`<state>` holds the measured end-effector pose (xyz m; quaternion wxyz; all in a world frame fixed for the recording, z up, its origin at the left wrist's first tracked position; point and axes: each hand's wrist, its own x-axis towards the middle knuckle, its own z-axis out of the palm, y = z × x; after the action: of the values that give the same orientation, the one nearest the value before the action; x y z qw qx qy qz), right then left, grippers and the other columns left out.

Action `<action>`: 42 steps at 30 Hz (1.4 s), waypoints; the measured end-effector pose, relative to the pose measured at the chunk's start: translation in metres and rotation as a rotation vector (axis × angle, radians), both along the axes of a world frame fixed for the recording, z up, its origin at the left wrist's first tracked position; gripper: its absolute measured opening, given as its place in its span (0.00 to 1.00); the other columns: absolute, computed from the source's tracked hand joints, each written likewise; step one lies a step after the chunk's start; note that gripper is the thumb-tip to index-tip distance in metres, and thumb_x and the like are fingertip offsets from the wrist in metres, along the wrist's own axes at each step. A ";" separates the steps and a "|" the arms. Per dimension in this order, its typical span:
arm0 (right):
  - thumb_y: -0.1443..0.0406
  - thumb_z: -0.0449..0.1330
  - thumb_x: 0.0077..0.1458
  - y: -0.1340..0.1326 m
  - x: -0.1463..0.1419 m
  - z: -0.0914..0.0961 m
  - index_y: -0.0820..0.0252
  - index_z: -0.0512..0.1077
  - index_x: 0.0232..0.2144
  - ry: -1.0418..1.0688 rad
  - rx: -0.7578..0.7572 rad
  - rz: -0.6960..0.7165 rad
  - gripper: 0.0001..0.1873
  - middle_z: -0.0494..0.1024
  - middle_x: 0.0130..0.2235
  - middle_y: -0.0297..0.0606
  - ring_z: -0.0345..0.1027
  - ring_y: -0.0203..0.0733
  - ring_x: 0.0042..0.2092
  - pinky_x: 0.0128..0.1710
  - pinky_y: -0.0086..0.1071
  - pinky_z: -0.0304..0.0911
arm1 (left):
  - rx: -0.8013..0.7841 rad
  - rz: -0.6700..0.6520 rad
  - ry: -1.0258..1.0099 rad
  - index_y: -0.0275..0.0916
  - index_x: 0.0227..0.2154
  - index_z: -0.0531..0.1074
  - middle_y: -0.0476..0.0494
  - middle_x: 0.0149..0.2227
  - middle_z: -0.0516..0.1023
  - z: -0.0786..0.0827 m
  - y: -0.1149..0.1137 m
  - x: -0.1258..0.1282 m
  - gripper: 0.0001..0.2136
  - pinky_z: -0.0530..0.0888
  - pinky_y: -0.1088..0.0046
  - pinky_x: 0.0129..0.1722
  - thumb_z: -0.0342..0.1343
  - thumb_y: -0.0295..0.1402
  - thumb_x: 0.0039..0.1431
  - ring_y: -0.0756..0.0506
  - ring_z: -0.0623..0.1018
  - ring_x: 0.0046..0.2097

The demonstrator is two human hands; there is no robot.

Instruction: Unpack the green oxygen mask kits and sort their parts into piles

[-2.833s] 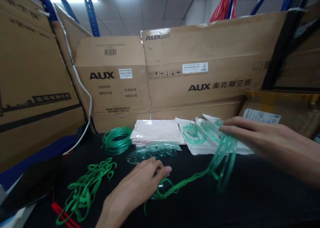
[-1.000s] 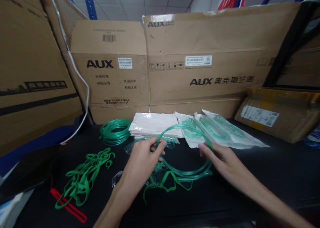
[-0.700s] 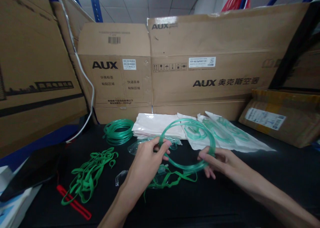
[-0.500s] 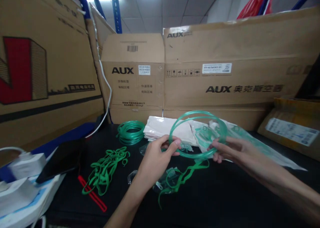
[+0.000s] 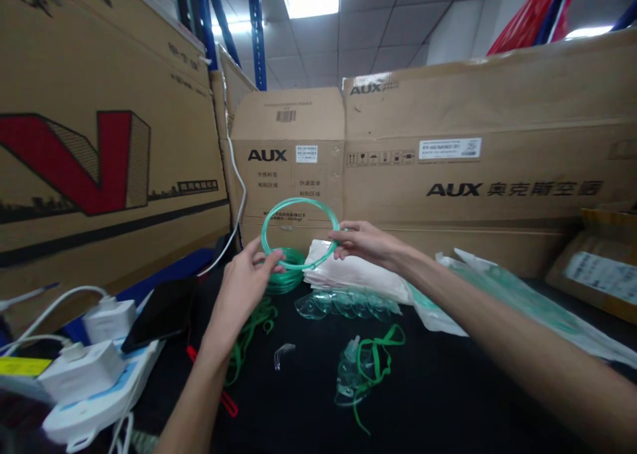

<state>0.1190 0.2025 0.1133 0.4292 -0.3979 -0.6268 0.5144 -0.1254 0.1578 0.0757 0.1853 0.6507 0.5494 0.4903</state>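
Note:
Between my two hands a coil of green clear tubing (image 5: 301, 200) is held up in a ring. My left hand (image 5: 249, 271) pinches its lower left side, and my right hand (image 5: 361, 240) grips its right side. Just below and behind it lies a stack of similar tubing coils (image 5: 284, 283). A clear mask (image 5: 351, 374) with a green strap (image 5: 381, 368) rests on the black table in front. Several clear masks (image 5: 343, 304) lie in a row farther back. A tangle of green straps (image 5: 246, 338) is partly hidden by my left forearm.
A white stack of bags (image 5: 358, 271) lies behind the masks, with plastic-wrapped tubing (image 5: 527, 301) to the right. At left are a power strip (image 5: 94, 401) with chargers and a black phone (image 5: 159, 314). Cardboard boxes (image 5: 472, 208) wall the back. A small clear piece (image 5: 283, 354) lies mid-table.
Both hands have carried the tubing coil left and up, over the stack of coils. The coil's loops now sit closer together. The camera view has shifted too.

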 end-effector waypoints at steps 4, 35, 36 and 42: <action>0.63 0.60 0.65 0.034 -0.041 -0.027 0.65 0.72 0.46 -0.090 -0.088 -0.024 0.11 0.78 0.41 0.39 0.75 0.39 0.37 0.37 0.35 0.74 | -0.116 0.156 0.125 0.36 0.50 0.76 0.42 0.30 0.85 -0.005 0.020 -0.025 0.17 0.76 0.68 0.39 0.59 0.38 0.61 0.37 0.85 0.41; 0.50 0.55 0.66 -0.144 0.042 -0.090 0.50 0.74 0.56 -0.718 0.412 -0.128 0.22 0.76 0.58 0.36 0.65 0.48 0.62 0.63 0.39 0.57 | -0.269 -0.723 0.583 0.47 0.40 0.82 0.49 0.29 0.83 -0.026 -0.049 0.067 0.14 0.68 0.74 0.27 0.57 0.48 0.60 0.43 0.80 0.30; 0.51 0.55 0.66 -0.144 0.041 -0.092 0.50 0.74 0.56 -0.709 0.396 -0.091 0.22 0.76 0.58 0.36 0.66 0.48 0.61 0.62 0.39 0.58 | -0.286 -0.769 0.570 0.47 0.38 0.81 0.50 0.28 0.83 -0.025 -0.051 0.069 0.13 0.68 0.75 0.27 0.58 0.47 0.60 0.44 0.80 0.30; 0.53 0.58 0.65 -0.149 0.050 -0.091 0.49 0.75 0.55 -0.653 0.305 -0.046 0.20 0.79 0.55 0.35 0.72 0.48 0.56 0.57 0.36 0.61 | -0.219 -0.846 0.633 0.47 0.43 0.78 0.53 0.34 0.80 -0.019 -0.059 0.084 0.12 0.69 0.75 0.35 0.65 0.41 0.57 0.45 0.79 0.37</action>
<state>0.1693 0.0538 0.0224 0.2719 -0.4868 -0.7913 0.2511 -0.0416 0.0992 0.0568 0.2587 0.9081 0.3160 0.0926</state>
